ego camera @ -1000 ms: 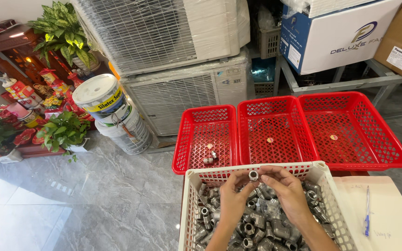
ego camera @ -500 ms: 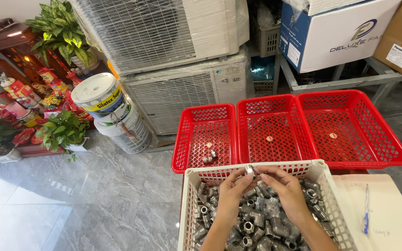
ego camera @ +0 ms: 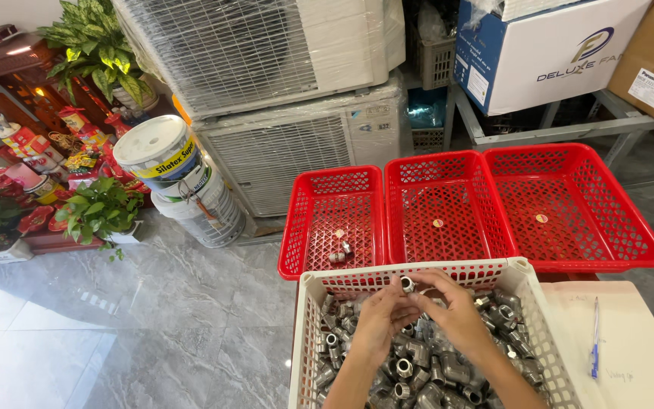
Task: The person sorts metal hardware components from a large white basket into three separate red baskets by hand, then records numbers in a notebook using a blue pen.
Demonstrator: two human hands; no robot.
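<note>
Metal pipe fitting (ego camera: pixel 407 284), small and grey, pinched between both hands above the far end of the white mesh crate (ego camera: pixel 530 303). Left hand (ego camera: pixel 378 322) curled, fingertips closed narrow on the near side of the fitting. Right hand (ego camera: pixel 457 312) arched over from the other side, thumb and forefinger closed on the same piece, remaining fingers bent loosely over the heap. Beneath the hands, a dense pile of grey metal fittings (ego camera: pixel 425 371), elbows and threaded couplings, filling the crate nearly to its rim.

Beyond the crate, three red mesh baskets side by side on the floor. Left red basket (ego camera: pixel 308 227) holding a few small fittings (ego camera: pixel 340 250) near its front. Middle red basket (ego camera: pixel 486 212) and right red basket (ego camera: pixel 630 220) each showing one small round piece on the bottom, too small to tell what kind.

To the right of the crate, a pale sheet (ego camera: pixel 630 356) with a blue pen (ego camera: pixel 594 337) lying on it. Farther back, two stacked air-conditioner outdoor units (ego camera: pixel 281 98), two white plastic buckets (ego camera: pixel 175 178) beside them, green potted plants (ego camera: pixel 96 208) at left, a white cardboard box (ego camera: pixel 546 53) on a metal rack at right. Grey marbled floor tiles (ego camera: pixel 153 333) around.
</note>
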